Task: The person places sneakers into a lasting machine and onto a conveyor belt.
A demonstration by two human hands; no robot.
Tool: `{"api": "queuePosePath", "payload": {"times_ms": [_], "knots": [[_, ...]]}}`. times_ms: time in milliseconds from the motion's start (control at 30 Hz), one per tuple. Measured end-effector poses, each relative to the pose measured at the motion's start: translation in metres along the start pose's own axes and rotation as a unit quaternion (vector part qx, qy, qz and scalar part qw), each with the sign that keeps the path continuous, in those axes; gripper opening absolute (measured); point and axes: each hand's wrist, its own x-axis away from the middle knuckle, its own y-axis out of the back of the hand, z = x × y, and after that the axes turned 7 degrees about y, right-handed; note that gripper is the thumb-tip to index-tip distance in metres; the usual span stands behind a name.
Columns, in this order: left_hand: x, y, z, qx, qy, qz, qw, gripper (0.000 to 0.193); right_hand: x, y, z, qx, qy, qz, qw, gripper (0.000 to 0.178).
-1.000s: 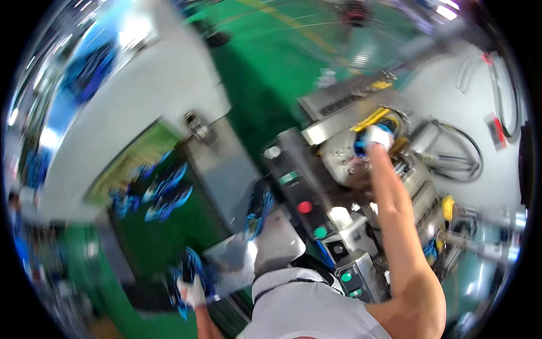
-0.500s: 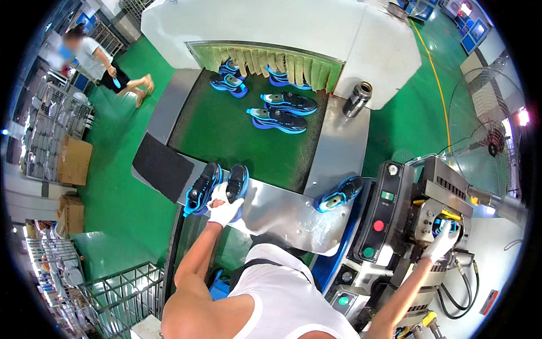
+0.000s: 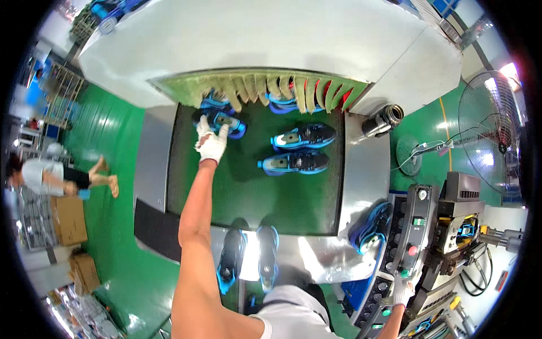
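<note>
White fabric gloves cover both hands of the person. The left hand (image 3: 212, 148) reaches far over the green conveyor belt (image 3: 243, 195), its thumb and fingers parted at the near side of a black-and-blue sneaker (image 3: 230, 121); whether they grip it, I cannot tell. This sneaker lies at the left of the belt, just in front of a green strip curtain (image 3: 243, 90), with another sneaker (image 3: 213, 101) close behind it, partly under the strips.

To its right, two matching sneakers lie side by side on the belt, a farther one (image 3: 316, 135) and a nearer one (image 3: 305, 162), both sideways. More blue soles show beneath the curtain.

The right hand (image 3: 402, 292) is low at the right, by the lower end of a dark control panel (image 3: 407, 229), just beside its green button (image 3: 403, 273); its fingers are too small and blurred to tell whether they press, curl or hold.

On the steel table (image 3: 319, 248) nearest the body stand two sneakers next to each other, with a third (image 3: 374, 226) at the right end. An open-mouthed metal flask (image 3: 384, 120) sits right of the belt, and a black mat (image 3: 158, 229) lies left.
</note>
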Motion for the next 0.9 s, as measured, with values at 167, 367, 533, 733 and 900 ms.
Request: {"api": "queuePosePath", "payload": {"times_ms": [167,367,533,733,900], "knots": [[-0.049,-0.041,0.021,-0.036,-0.080,-0.008,0.996,0.041,0.036,-0.089,-0.061,-0.064,0.053,-0.085,0.993,0.093],[0.006,-0.014,0.068,-0.033,-0.161,0.034,0.986,0.025,0.074,-0.189,-0.065,-0.168,0.069,-0.090,0.979,0.092],[0.109,0.071,0.032,0.013,-0.232,0.088,0.969,0.021,0.140,-0.107,0.038,-0.320,0.049,-0.014,0.946,0.073],[0.282,0.120,-0.071,-0.013,-0.402,0.274,0.873,0.020,0.168,-0.064,0.165,-0.687,0.208,0.131,0.684,0.092],[0.449,0.034,-0.176,0.226,-0.707,0.238,0.626,0.021,0.122,-0.104,0.161,-0.244,0.365,-0.169,0.882,0.054]]}}
